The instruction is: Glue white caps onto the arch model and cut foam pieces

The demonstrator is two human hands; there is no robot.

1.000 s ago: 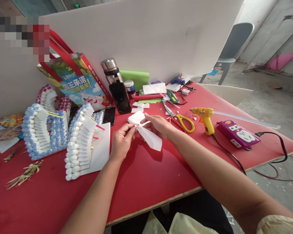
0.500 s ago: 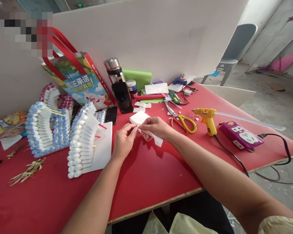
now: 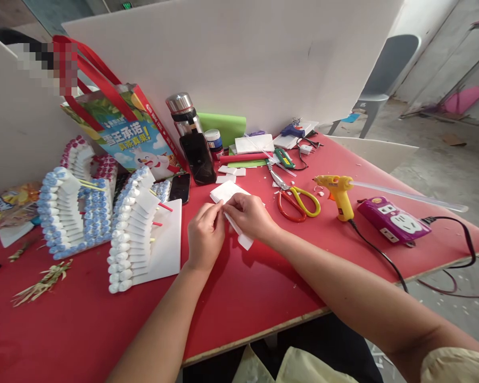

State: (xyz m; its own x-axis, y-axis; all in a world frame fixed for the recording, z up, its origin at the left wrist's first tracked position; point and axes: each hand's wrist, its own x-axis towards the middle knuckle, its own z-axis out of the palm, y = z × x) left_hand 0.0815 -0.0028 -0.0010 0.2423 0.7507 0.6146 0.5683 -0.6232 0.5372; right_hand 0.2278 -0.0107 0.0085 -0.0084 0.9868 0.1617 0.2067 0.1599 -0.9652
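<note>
A folded strip of white paper (image 3: 245, 242) hangs down from my fingers over the red table. My left hand (image 3: 206, 234) pinches its upper end between thumb and forefinger. Right beside it, my right hand (image 3: 250, 217) also pinches the strip, fingertips close to the left ones. Just beyond both hands lies a stack of white paper squares (image 3: 228, 190). To the left stands a curved white paper craft (image 3: 138, 234) with rolled white tips, partly on a white board (image 3: 170, 244). Fingers hide the top of the strip.
Yellow-and-red-handled scissors (image 3: 303, 201), a yellow glue gun (image 3: 339, 194) and a purple power strip (image 3: 393, 221) lie to the right. Behind are a steel bottle (image 3: 181, 106), a phone (image 3: 198, 158) leaning on it and a colourful bag (image 3: 131, 133). The table's front edge (image 3: 255, 338) is close.
My right hand has turned, and the strip's loose end has swung left and down, now hanging more steeply. Both hands stay together, pinching it.
</note>
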